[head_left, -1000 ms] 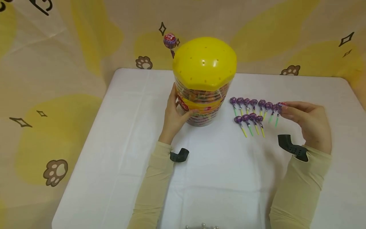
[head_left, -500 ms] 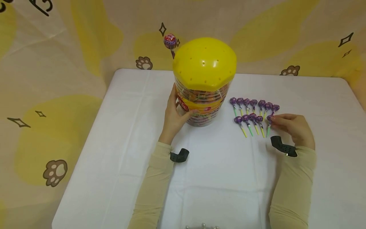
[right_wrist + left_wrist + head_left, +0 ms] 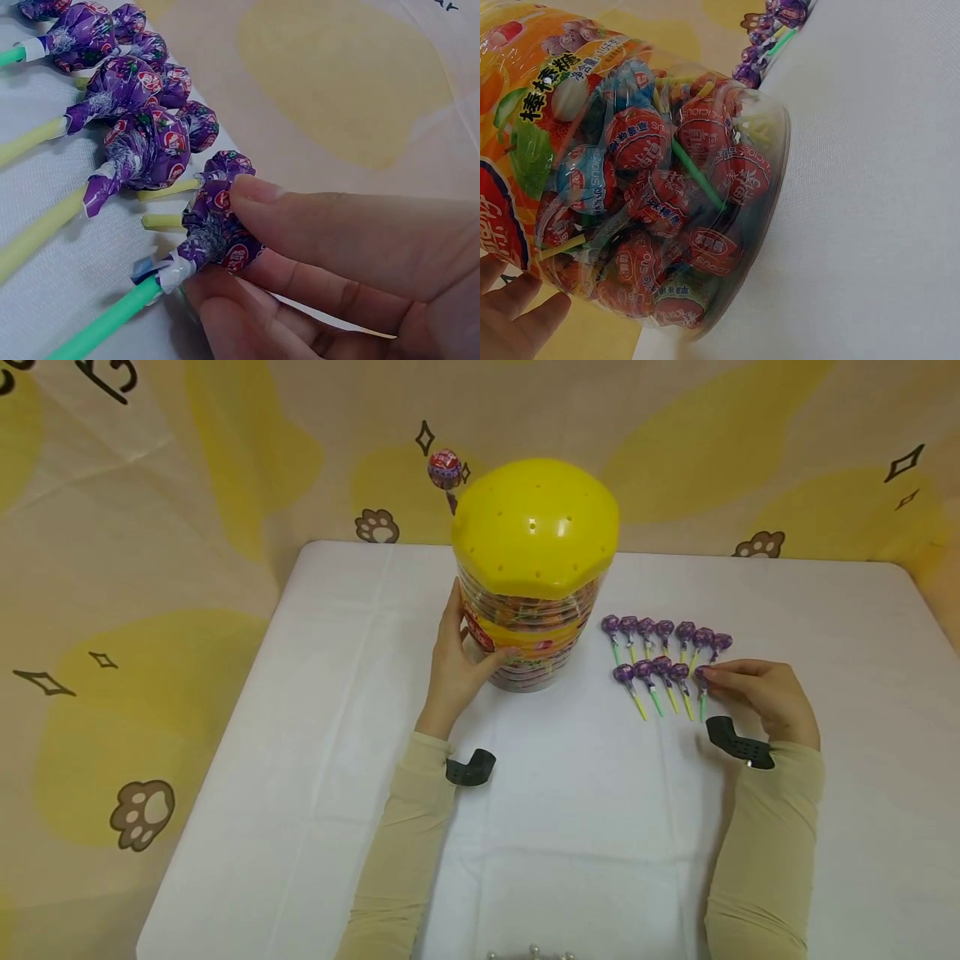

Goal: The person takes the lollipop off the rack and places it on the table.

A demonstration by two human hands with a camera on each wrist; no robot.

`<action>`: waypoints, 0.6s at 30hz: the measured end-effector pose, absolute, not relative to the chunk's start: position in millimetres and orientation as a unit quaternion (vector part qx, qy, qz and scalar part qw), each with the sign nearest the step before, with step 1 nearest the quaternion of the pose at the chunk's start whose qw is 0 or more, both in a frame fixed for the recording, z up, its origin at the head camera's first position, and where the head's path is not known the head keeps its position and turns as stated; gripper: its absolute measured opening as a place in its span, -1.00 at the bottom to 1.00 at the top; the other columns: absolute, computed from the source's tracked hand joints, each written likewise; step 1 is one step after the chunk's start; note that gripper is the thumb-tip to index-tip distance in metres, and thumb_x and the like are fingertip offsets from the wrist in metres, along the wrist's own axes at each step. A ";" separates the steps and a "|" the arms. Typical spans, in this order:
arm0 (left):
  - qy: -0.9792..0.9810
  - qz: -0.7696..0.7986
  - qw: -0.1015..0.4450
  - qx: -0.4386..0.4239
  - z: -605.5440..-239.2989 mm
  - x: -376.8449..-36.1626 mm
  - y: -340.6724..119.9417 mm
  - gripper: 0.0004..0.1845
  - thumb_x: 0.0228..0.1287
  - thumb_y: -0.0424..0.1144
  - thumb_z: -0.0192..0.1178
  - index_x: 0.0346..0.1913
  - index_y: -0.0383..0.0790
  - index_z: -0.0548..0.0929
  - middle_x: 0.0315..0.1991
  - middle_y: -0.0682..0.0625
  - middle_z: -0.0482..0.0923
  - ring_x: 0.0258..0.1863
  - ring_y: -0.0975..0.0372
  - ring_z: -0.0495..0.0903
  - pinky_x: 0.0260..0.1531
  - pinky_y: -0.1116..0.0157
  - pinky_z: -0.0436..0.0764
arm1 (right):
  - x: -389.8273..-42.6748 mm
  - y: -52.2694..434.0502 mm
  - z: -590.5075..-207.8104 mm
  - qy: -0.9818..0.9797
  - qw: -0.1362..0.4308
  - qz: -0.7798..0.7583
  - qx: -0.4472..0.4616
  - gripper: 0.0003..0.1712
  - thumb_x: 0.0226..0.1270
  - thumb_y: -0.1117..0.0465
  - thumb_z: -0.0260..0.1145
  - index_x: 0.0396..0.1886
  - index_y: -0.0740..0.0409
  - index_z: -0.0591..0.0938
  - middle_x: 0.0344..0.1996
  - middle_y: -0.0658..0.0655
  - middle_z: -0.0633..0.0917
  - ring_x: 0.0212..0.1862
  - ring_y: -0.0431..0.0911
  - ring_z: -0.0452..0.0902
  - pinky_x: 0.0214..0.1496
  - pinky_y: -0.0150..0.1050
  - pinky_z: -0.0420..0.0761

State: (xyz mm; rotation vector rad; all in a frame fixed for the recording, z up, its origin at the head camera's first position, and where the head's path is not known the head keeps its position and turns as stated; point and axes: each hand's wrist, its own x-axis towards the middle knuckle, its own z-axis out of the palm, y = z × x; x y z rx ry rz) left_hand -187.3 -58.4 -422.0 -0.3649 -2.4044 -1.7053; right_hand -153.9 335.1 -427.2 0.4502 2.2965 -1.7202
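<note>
A tall clear jar of lollipops [image 3: 540,635] with a domed yellow lid [image 3: 536,527] stands at the back of the table. My left hand [image 3: 456,672] grips its left side, thumb across the front; red and blue wrapped candies show through the plastic in the left wrist view. To the right, my right hand [image 3: 765,693] pinches a purple-wrapped lollipop [image 3: 217,217] by its head between thumb and fingers. Its green stick points toward the person. This lollipop is at the right end of the front row [image 3: 662,667], and the back row [image 3: 665,628] lies just behind.
The white-covered table [image 3: 570,827] has its back edge against a patterned yellow and cream cloth [image 3: 697,435]. Another lollipop head [image 3: 445,468] shows behind the jar's left side. A black wrist mount [image 3: 738,745] sits on each sleeve.
My right hand has carried the lollipop from the back row's right end, left and toward the person, to the front row's right end. My left hand has stayed on the jar.
</note>
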 end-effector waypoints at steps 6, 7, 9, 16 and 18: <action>-0.807 -0.571 0.084 -0.122 -421.7 -186.9 -58.6 0.09 0.08 -0.24 0.41 0.50 -0.17 -0.17 0.47 -0.13 -0.06 0.41 0.09 0.05 0.34 0.09 0.21 | -154.4 334.6 -428.6 0.818 0.112 -0.543 0.151 -0.89 0.20 0.11 0.39 -0.47 -0.25 0.74 -0.45 -0.25 0.69 -0.34 -0.40 0.57 -0.27 -0.59 0.53; -0.808 -0.570 0.084 -0.122 -421.7 -186.9 -58.6 0.10 0.08 -0.24 0.41 0.50 -0.17 -0.17 0.47 -0.13 -0.06 0.41 0.09 0.05 0.34 0.09 0.21 | -154.6 334.7 -429.1 0.823 0.112 -0.536 0.152 -0.90 0.20 0.10 0.39 -0.46 -0.25 0.75 -0.45 -0.26 0.68 -0.33 -0.41 0.55 -0.27 -0.60 0.51; -0.808 -0.570 0.085 -0.123 -422.2 -187.1 -58.8 0.09 0.08 -0.23 0.40 0.50 -0.16 -0.17 0.47 -0.13 -0.06 0.41 0.09 0.05 0.34 0.09 0.21 | -155.0 335.0 -429.8 0.829 0.111 -0.526 0.153 -0.91 0.21 0.09 0.38 -0.44 -0.25 0.75 -0.45 -0.29 0.67 -0.30 -0.42 0.52 -0.25 -0.61 0.48; -0.807 -0.571 0.084 -0.125 -422.1 -186.7 -59.6 0.11 0.07 -0.16 0.40 0.50 -0.16 -0.17 0.47 -0.13 -0.06 0.41 0.09 0.05 0.34 0.09 0.21 | -154.2 335.8 -429.4 0.843 0.104 -0.506 0.149 -0.94 0.22 0.07 0.38 -0.39 -0.21 0.76 -0.47 -0.38 0.62 -0.25 -0.40 0.46 -0.23 -0.62 0.46; -0.807 -0.571 0.084 -0.125 -422.2 -186.8 -59.4 0.11 0.07 -0.15 0.40 0.50 -0.15 -0.17 0.47 -0.13 -0.06 0.41 0.09 0.05 0.34 0.11 0.21 | -152.7 336.0 -427.6 0.853 0.098 -0.489 0.152 -0.94 0.20 0.01 0.38 -0.37 -0.23 0.76 -0.46 -0.40 0.61 -0.21 -0.38 0.43 -0.18 -0.58 0.42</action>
